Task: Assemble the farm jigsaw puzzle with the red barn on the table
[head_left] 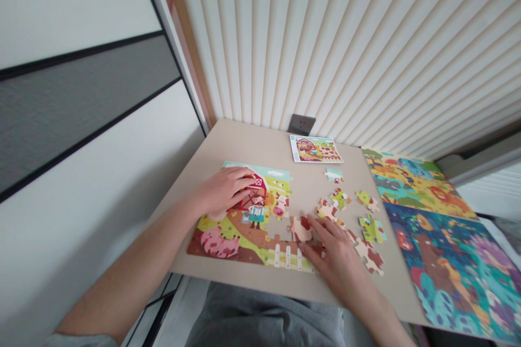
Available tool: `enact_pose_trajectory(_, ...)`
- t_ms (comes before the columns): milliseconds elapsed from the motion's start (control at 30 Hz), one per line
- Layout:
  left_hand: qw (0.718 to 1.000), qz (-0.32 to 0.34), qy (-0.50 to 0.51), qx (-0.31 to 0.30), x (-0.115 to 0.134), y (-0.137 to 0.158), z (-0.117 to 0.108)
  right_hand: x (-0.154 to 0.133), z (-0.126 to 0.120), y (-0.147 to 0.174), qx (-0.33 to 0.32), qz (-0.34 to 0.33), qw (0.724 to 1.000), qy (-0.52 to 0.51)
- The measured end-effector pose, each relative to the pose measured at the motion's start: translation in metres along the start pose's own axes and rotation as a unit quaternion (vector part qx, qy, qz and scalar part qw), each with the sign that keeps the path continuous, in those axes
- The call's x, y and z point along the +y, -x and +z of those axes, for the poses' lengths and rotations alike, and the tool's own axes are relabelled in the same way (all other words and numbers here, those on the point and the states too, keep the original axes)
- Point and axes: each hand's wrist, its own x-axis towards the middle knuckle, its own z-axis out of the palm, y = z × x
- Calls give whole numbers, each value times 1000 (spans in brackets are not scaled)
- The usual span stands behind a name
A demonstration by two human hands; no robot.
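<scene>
A partly assembled farm jigsaw puzzle lies on the table, showing a red barn, a farmer, a pink pig and a white fence. My left hand rests on its upper left part, fingers stretched over the barn and covering some of it. At the gap right of the farmer, my right hand has thumb and fingertips at a cream puzzle piece with brown patches. More brown-patched loose pieces lie beside my right hand, some partly hidden under it. Green loose pieces are just beyond.
A reference picture card lies at the back, near a dark wall socket. To the right are a yellow animal puzzle and a dark blue one. A ribbed wall panel borders the table; a white cabinet stands left.
</scene>
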Motion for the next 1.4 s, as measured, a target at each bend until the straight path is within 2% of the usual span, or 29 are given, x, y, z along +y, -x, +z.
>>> enact_pose_trajectory(100,1000,0,5,6,1,0,0,-13,2,0,32,5,999,-36)
enact_pose_trajectory(233,1000,2,6,9,3,-1,-1,-35,17,-2,27,4,994,-107)
enact_pose_trajectory(433,1000,-1,3,6,5,-1,-3,-54,37,-3,40,26,995,-88)
enact_pose_trajectory(900,1000,10,3,2,5,-1,-1,-51,40,-3,29,34,995,-85)
enact_pose_trajectory(1200,1000,17,7,8,3,-1,0,-43,36,-2,29,76,989,-125)
enact_pose_trajectory(1400,1000,25,-6,-2,-1,0,3,-36,30,0,69,43,991,-104)
